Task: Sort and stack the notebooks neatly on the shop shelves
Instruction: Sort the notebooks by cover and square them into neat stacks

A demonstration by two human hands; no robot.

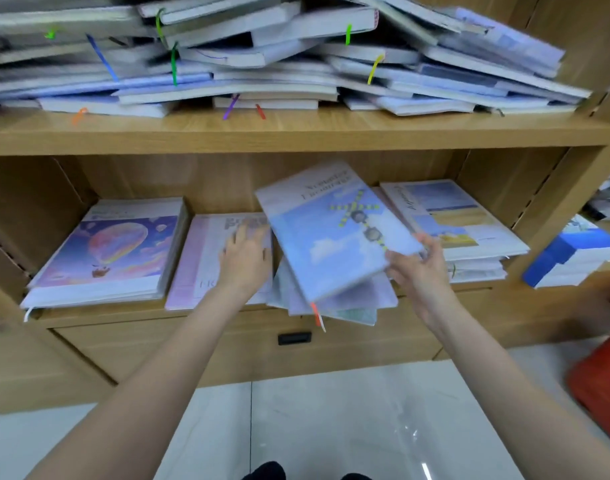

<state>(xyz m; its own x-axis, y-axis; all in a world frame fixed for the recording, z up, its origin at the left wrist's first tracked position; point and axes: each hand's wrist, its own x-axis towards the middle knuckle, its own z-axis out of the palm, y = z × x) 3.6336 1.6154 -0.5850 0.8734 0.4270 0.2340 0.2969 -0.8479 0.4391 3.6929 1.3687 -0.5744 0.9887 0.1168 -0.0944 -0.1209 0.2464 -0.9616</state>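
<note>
My right hand [419, 263] grips the near right corner of a sky-blue notebook [328, 230], tilted above a loose, crooked pile of notebooks [352, 303] in the middle of the lower shelf [470, 299]. My left hand [244, 254] lies flat with straight fingers on a pink notebook stack [196, 261]. Left of that sits a neat stack topped by a hot-air-balloon cover [113, 251]. At the right is a stack with a yellow-and-blue cover [449, 216]. A jumbled heap of notebooks [262, 53] with coloured ribbon markers fills the upper shelf [296, 133].
Below the lower shelf is a drawer front with a black handle [294, 338]. A blue-and-white stack of books [573, 254] stands in the bay to the right. A red object [601, 379] shows at the right edge. White floor tiles [331, 427] lie below.
</note>
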